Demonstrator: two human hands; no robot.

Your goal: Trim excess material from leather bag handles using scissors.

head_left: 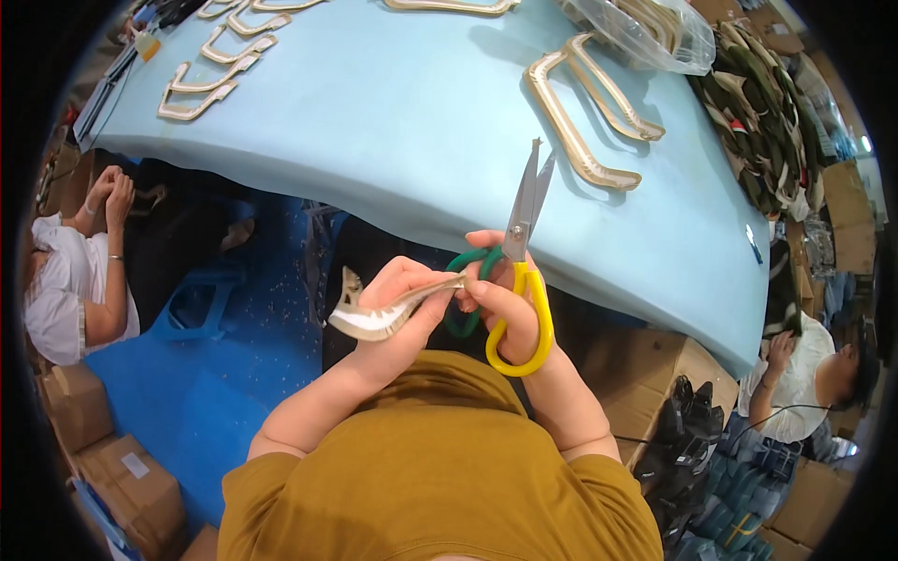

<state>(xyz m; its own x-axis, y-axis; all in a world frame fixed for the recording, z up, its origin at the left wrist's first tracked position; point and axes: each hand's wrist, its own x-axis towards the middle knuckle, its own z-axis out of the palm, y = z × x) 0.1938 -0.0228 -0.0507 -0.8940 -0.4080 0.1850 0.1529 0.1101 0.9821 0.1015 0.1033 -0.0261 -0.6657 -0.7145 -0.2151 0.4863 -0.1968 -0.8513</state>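
Observation:
My left hand (pixel 409 292) is closed around a bent, brown-edged strip (pixel 367 323) with a white middle, in front of my chest. One end of the strip curls up left of the hand; its narrow other end points right. My right hand (pixel 514 313) carries scissors (pixel 526 215) with one yellow and one green handle loop, their blades slightly parted and pointing away from me over the table edge. The thumb and fingertips of that hand also meet at the strip's narrow end. What exactly they pinch there is too small to tell.
A blue-covered table (pixel 374 122) stands ahead, bearing similar bent strips (pixel 571 122) and a clear plastic bag (pixel 692 42) of more. Dark fabric pieces (pixel 748 122) are heaped at right. One person (pixel 84 271) sits left near a blue stool (pixel 201 304), another (pixel 795 383) right. Cardboard boxes (pixel 131 486) flank me.

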